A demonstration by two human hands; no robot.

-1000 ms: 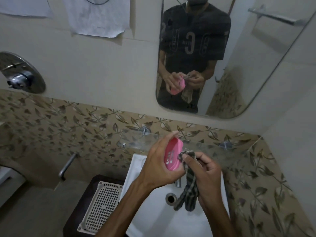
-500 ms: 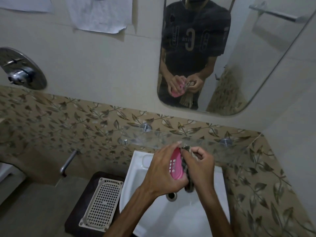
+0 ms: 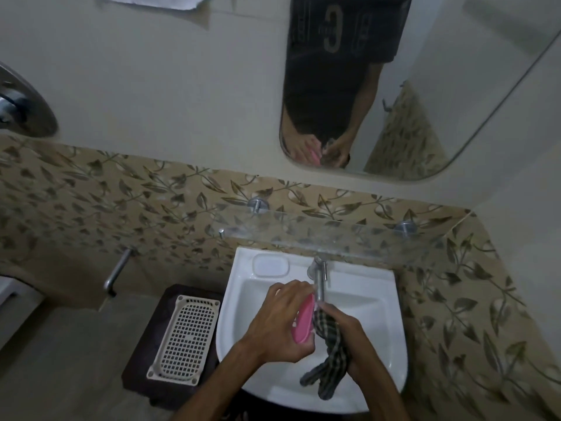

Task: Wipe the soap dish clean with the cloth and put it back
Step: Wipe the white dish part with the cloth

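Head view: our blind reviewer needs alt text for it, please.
Over a white sink, the left hand holds a pink soap dish on edge while the right hand presses a checked cloth against it. A mirror hangs on the wall above.

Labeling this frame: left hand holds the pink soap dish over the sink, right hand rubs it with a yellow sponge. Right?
One thing is off: it is no yellow sponge. The head view shows the right hand gripping a dark checked cloth against the pink soap dish. The rest stands: the left hand holds the dish over the sink.
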